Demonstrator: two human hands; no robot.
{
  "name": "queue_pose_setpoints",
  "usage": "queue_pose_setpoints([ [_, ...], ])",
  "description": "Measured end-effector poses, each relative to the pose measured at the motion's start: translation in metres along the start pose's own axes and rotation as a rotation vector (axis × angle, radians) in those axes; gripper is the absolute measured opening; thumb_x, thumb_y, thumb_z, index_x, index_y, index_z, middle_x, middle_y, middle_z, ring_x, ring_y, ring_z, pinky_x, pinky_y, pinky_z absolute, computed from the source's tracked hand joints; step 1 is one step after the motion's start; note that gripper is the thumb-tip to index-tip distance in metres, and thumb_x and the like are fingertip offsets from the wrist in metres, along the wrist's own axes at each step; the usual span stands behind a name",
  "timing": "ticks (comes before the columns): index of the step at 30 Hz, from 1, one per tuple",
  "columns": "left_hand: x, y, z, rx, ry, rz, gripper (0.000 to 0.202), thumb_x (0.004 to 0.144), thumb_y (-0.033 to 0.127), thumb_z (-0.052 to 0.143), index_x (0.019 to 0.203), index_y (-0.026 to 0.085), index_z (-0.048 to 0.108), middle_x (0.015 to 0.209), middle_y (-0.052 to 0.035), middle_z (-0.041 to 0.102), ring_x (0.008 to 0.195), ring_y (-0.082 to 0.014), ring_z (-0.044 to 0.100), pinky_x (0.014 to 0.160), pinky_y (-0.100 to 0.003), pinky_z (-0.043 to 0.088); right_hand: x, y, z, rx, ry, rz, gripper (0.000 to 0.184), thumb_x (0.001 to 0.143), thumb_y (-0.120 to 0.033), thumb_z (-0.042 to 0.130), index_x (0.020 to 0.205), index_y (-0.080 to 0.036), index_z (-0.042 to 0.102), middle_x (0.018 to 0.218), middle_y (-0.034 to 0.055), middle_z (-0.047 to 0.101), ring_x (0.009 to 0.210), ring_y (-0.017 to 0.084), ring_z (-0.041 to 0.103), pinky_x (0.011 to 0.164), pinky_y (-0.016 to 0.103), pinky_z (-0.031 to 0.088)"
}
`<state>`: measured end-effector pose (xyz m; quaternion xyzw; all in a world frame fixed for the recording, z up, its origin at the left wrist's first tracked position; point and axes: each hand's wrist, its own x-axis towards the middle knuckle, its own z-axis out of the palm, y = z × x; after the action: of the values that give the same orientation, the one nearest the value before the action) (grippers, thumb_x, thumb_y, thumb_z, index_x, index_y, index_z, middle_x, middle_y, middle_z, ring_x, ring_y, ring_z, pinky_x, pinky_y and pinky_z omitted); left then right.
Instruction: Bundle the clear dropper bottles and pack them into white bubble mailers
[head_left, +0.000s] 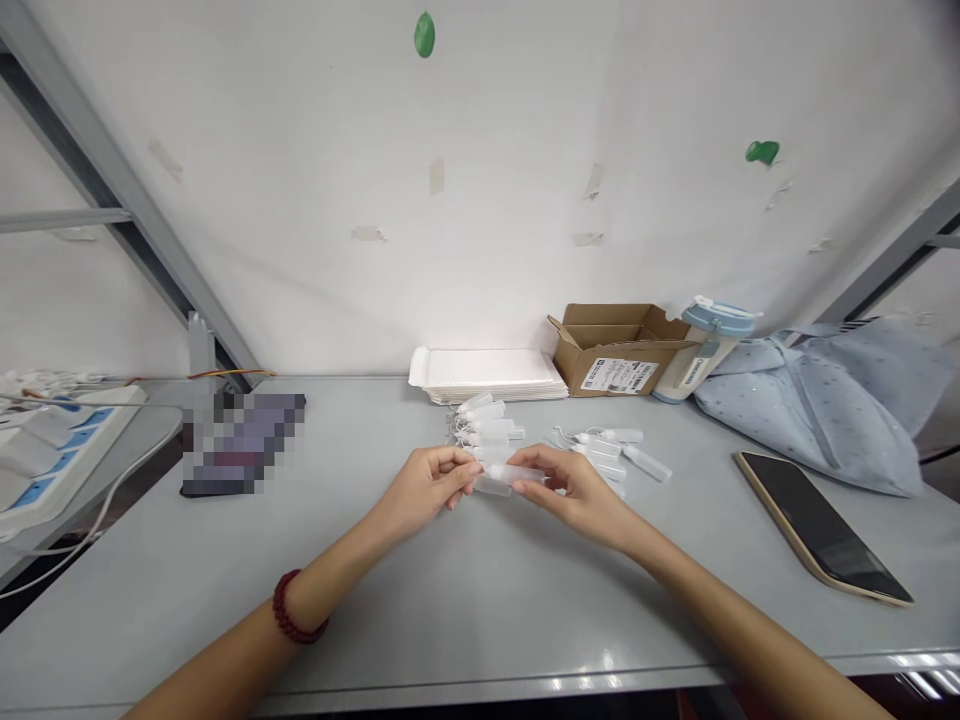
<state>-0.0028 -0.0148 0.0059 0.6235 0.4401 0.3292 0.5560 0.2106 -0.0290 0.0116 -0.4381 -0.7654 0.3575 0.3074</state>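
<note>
Left-hand fingers (455,480) pinch near the narrow tip of a translucent white plastic tube (523,475); right-hand fingers (549,458) grip its body. This one looks unfinished; similar tubes (491,428) lie beyond and rightward, which group is done unclear.

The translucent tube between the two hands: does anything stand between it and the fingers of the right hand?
Nothing visible does: the right hand has its fingers directly on the translucent tube. Similar tubes lie close around it, but none comes between.
</note>
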Motion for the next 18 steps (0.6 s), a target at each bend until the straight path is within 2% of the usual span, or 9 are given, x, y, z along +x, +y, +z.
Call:
queue_pose_setpoints([
  [3, 0.002, 0.001, -0.005, -0.016, 0.074, 0.014, 0.027, 0.078, 0.041, 0.057, 0.071, 0.015, 0.058, 0.055, 0.0044, 0.047, 0.047, -0.0069, 0.039, 0.048, -0.02, 0.031, 0.002, 0.004, -0.002, 0.019, 0.053, 0.017, 0.024, 0.083, -0.036, 0.055, 0.099, -0.018, 0.058, 0.075, 0.0011, 0.063, 0.066, 0.012, 0.057, 0.056, 0.023, 0.045],
  [6, 0.005, -0.001, -0.007, -0.026, 0.121, 0.02, 0.027, 0.076, 0.041, 0.059, 0.072, 0.015, 0.059, 0.054, 0.004, 0.048, 0.048, -0.0076, 0.04, 0.048, -0.021, 0.032, 0.005, 0.009, -0.003, -0.005, 0.104, 0.008, 0.026, 0.083, -0.035, 0.054, 0.103, -0.018, 0.058, 0.077, 0.0023, 0.064, 0.064, 0.013, 0.059, 0.053, 0.024, 0.047],
  [11, 0.011, -0.01, -0.007, -0.051, 0.177, 0.033, 0.027, 0.07, 0.04, 0.063, 0.079, 0.014, 0.063, 0.066, -0.0007, 0.059, 0.049, -0.0077, 0.044, 0.046, -0.021, 0.034, 0.01, 0.023, 0.0, -0.166, 0.216, -0.159, 0.024, 0.086, -0.03, 0.05, 0.105, -0.019, 0.06, 0.088, 0.0064, 0.068, 0.071, 0.016, 0.063, 0.058, 0.028, 0.052],
  [13, 0.013, -0.013, -0.005, -0.042, 0.201, 0.033, 0.026, 0.07, 0.037, 0.063, 0.08, 0.013, 0.064, 0.065, -0.0011, 0.059, 0.05, -0.0081, 0.045, 0.046, -0.021, 0.034, 0.012, 0.029, 0.002, -0.229, 0.257, -0.226, 0.023, 0.087, -0.028, 0.048, 0.106, -0.02, 0.059, 0.089, 0.0068, 0.068, 0.074, 0.016, 0.064, 0.06, 0.029, 0.053],
  [18, 0.015, -0.018, -0.003, -0.011, 0.247, 0.031, 0.023, 0.071, 0.034, 0.062, 0.081, 0.014, 0.067, 0.063, -0.0008, 0.059, 0.055, -0.0099, 0.049, 0.047, -0.02, 0.035, 0.015, 0.035, 0.005, -0.288, 0.283, -0.267, 0.021, 0.087, -0.022, 0.047, 0.106, -0.019, 0.057, 0.093, 0.0071, 0.068, 0.076, 0.016, 0.065, 0.06, 0.028, 0.054],
])
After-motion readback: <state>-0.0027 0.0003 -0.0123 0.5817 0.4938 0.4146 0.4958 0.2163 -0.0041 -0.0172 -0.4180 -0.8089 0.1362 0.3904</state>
